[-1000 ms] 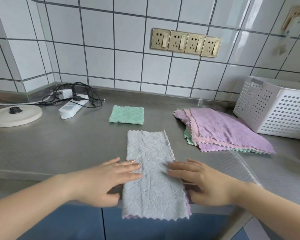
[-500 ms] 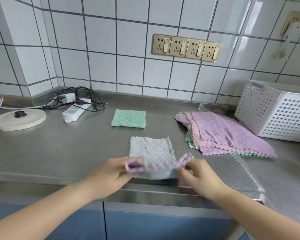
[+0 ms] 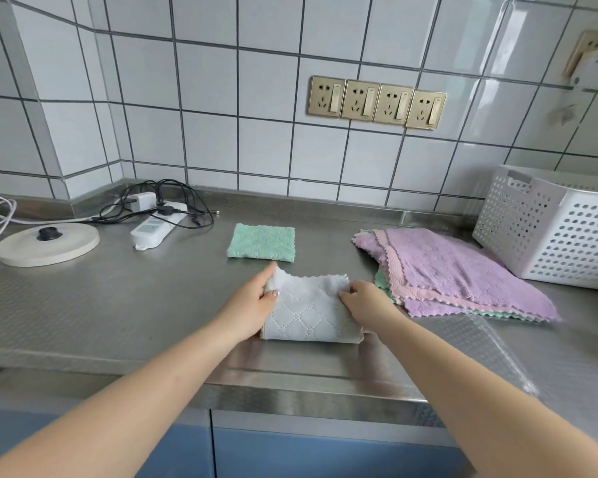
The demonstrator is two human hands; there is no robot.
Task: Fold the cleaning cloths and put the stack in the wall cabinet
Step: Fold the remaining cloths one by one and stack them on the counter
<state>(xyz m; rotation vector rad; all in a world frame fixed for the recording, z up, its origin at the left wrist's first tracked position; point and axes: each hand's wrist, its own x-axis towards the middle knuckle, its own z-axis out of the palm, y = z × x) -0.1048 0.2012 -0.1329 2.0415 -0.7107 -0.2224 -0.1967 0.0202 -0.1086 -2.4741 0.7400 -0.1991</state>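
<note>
While both hands pin the grey cloth (image 3: 311, 313) at centre frame, I judge I am closing its fold. My left hand (image 3: 256, 301) pinches the upper left corner, thumb on top; my right hand (image 3: 365, 300) presses curled fingers (image 3: 346, 294) on the upper right edge. Next I should flatten it and stack it on the green cloth (image 3: 261, 241) just above.

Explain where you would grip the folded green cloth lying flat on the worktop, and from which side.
Pinch the folded green cloth at its near edge, coming from the front. It lies flat, square to the steel worktop, and that edge faces both hands; a low thumb-over, fingers-under grip should keep the layers together.
</note>
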